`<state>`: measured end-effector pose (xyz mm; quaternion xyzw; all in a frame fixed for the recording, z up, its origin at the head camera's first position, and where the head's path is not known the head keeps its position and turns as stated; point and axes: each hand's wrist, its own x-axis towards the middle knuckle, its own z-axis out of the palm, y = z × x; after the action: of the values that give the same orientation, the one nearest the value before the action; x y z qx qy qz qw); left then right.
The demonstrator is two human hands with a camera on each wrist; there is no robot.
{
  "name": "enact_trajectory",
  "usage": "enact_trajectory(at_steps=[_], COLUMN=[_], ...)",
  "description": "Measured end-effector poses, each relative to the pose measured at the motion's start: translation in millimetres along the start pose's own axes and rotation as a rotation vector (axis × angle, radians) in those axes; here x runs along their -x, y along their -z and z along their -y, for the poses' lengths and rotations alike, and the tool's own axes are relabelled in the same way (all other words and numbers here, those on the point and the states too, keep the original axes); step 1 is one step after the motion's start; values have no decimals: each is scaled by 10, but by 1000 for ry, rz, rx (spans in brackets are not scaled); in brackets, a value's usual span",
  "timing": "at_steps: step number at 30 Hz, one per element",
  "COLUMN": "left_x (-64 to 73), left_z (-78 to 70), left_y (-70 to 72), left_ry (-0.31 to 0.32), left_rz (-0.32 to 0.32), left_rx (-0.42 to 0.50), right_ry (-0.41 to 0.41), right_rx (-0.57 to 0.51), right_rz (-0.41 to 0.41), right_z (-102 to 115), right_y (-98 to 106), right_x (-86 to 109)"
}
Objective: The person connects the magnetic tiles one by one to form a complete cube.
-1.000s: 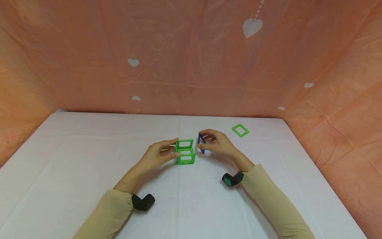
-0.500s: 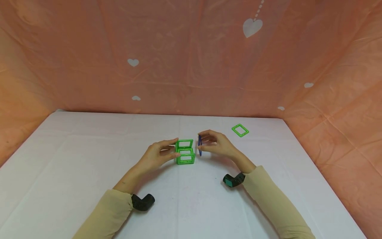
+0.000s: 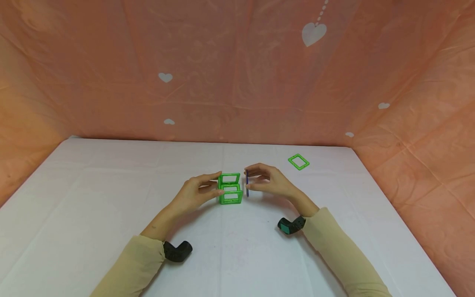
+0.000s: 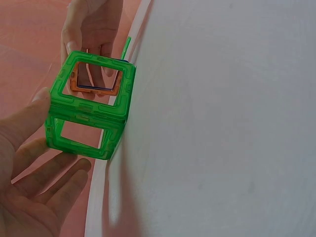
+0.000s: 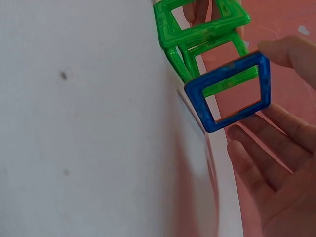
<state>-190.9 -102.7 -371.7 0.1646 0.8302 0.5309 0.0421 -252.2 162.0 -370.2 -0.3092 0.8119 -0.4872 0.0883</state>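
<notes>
Pinkish-orange sheeting [image 3: 237, 82] hangs behind a white-covered bench [image 3: 237, 255]. Near the middle, the left grip [image 3: 193, 192] has thumb and fingers pinched on the left side of a green structure [image 4: 89, 109] of joined square frames. From the other side, the right grip [image 3: 272, 181] pinches a blue frame [image 5: 198, 101] by opposite edges, thumb on one and fingers on the other, spread only as wide as the piece. An orange frame [image 4: 101, 92] backs it on the side towards the structure; whether they are one piece or two, I cannot tell. Seen edge-on from the head, the blue frame stands upright, its edge running front to back, just beside the structure's right side and apart by a narrow gap. Farther back, nearer the right grip, a loose green frame [image 3: 304, 166] lies flat.
</notes>
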Motion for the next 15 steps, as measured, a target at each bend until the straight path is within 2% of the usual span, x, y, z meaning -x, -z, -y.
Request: enact_trajectory(at_steps=[15], left_x=[5], left_z=[6], left_y=[8], left_ry=[-20], left_rz=[3], left_rx=[9], right_ry=[-9], right_rx=[-71], right_rz=[54], right_z=[-15], right_y=[-27], right_x=[16])
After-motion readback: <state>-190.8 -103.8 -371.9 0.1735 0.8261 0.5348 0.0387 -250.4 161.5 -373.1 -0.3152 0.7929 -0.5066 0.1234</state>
